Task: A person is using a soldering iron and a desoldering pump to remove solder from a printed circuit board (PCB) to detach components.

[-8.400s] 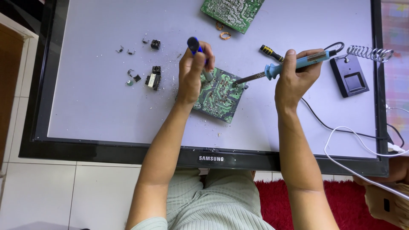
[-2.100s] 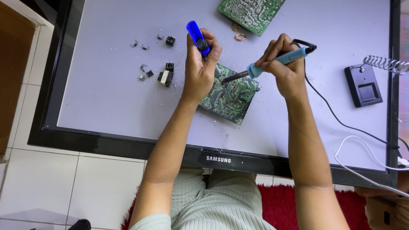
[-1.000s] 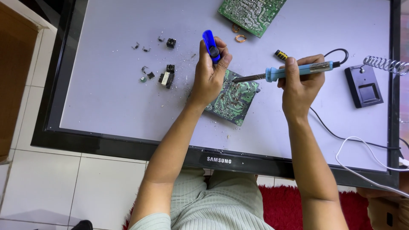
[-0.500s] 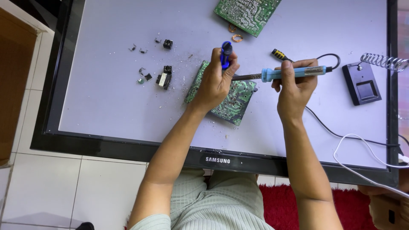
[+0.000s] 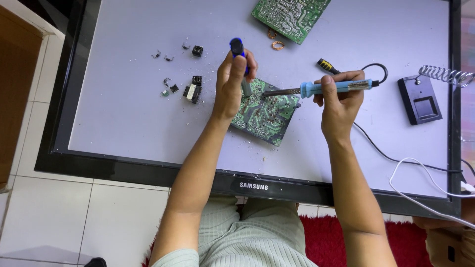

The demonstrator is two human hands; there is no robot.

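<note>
Green circuit board (image 5: 262,112) sits flat near the middle of the counter (image 5: 118,118), which looks like a flat screen lying face up. Left hand (image 5: 232,84) is wrapped around a blue desoldering pump (image 5: 239,57) standing tip-down on the board. Right hand (image 5: 341,101) grips a blue soldering iron (image 5: 321,89), tip just over the board. A 2nd green board (image 5: 289,15) lies up top, small loose parts (image 5: 190,89) to the left, and a black iron stand (image 5: 420,101) to the right.
</note>
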